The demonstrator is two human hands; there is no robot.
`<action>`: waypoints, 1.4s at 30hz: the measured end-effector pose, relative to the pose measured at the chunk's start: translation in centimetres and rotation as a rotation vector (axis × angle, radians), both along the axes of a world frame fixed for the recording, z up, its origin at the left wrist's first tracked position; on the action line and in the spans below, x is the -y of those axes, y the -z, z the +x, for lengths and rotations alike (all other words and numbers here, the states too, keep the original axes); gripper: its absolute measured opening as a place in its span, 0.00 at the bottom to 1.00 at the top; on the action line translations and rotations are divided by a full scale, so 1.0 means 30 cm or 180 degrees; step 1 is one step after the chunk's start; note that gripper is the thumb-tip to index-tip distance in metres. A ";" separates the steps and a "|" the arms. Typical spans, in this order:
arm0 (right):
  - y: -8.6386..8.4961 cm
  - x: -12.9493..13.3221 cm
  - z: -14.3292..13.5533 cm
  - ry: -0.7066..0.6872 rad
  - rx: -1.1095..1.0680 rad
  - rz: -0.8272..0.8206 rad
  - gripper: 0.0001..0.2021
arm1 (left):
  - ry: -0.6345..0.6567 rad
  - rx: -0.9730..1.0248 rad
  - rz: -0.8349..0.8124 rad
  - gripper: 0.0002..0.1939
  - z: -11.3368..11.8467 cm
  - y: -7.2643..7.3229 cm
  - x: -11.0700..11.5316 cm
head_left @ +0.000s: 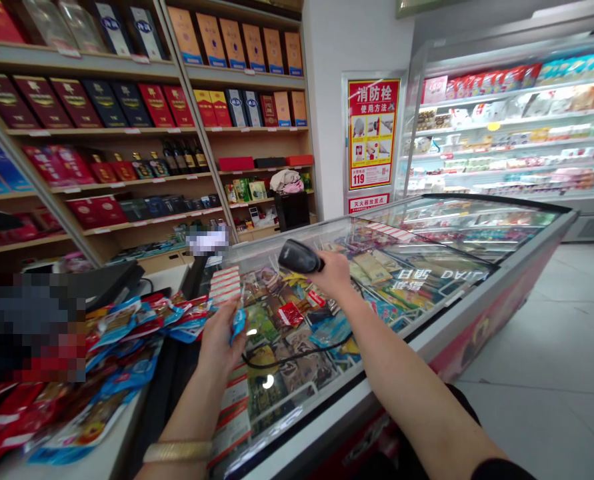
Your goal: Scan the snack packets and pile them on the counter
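My right hand (335, 272) is wrapped round the handle of a black barcode scanner (299, 257), held over the glass top of a chest freezer (507, 280). The scanner's head points left, toward my other hand. A black cable (297, 361) loops across the glass below. My left hand (217, 340) pinches a small snack packet (239, 321) with blue on it, seen nearly edge-on, so its print is hidden. Left of that hand, many red and blue snack packets (121, 327) are piled on a white counter (131, 440).
Wooden shelves (257, 80) with boxed bottles stand behind. A red fire-hydrant sign (373, 133) hangs on the wall, and a lit open refrigerator (517, 127) stands at the right. Something dark on the counter at the left (21, 320) is pixelated.
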State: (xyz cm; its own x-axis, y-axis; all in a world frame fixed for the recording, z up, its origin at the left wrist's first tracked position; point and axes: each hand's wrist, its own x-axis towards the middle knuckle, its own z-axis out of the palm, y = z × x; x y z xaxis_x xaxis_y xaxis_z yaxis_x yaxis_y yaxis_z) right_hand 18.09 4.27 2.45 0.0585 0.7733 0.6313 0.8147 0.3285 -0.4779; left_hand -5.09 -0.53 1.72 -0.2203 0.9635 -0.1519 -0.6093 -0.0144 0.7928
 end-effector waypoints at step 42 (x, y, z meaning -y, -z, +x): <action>0.037 -0.047 0.078 0.1318 -0.0170 -0.0762 0.15 | -0.2031 -0.3915 0.0903 0.12 -0.243 0.068 -0.019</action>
